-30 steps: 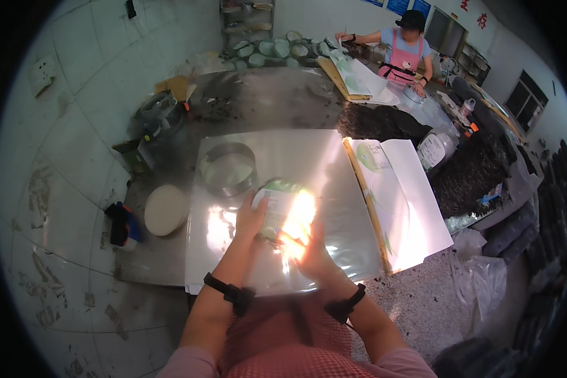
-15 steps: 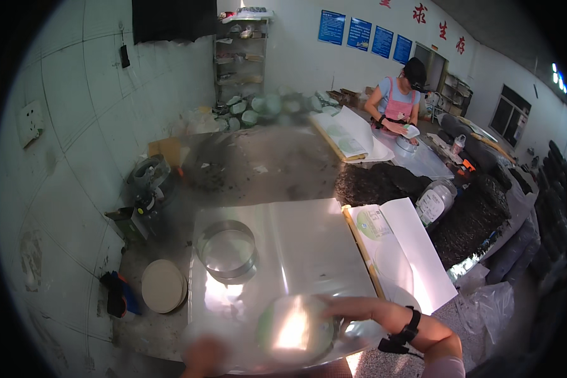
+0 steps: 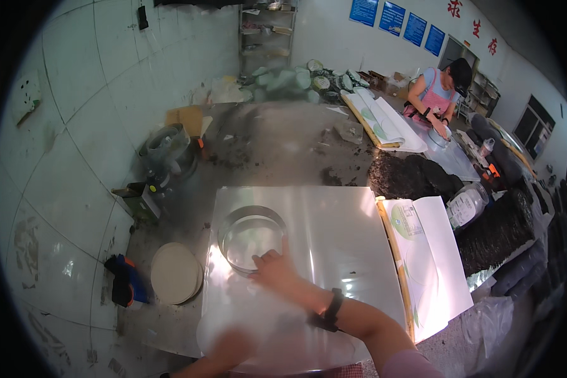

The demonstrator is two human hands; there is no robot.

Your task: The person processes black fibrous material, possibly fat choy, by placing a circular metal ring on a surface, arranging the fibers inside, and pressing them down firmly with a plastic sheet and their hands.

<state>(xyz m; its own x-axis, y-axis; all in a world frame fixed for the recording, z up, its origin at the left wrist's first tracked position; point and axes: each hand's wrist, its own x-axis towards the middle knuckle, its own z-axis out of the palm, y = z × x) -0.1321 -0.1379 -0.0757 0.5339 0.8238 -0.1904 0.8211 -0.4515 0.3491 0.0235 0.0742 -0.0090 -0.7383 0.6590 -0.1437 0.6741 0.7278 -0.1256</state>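
A wide, shallow metal ring (image 3: 228, 234) sits on the shiny metal sheet (image 3: 340, 252) that covers the near worktop. My right hand (image 3: 276, 272) is at the ring's near right side, its fingers bent over the rim and one finger lying along it. A dark band circles that wrist. Close to the sheet's near edge is my left hand (image 3: 234, 346), badly blurred, so its fingers cannot be made out. A faint, pale translucent patch shows on the sheet beside the left hand; what it is cannot be told.
Stacked beige discs (image 3: 176, 274) lie left of the sheet. At its right are white printed sheets (image 3: 431, 252) along a wooden strip, a dark fibrous mass (image 3: 412, 176) and a clear jar (image 3: 467, 205). A co-worker (image 3: 438, 94) leans over another ring at the back right.
My right hand has moved from the round, green-edged film near the front up to the metal ring. That film no longer shows clearly. The view has shifted; the co-worker's hands now reach into their ring.
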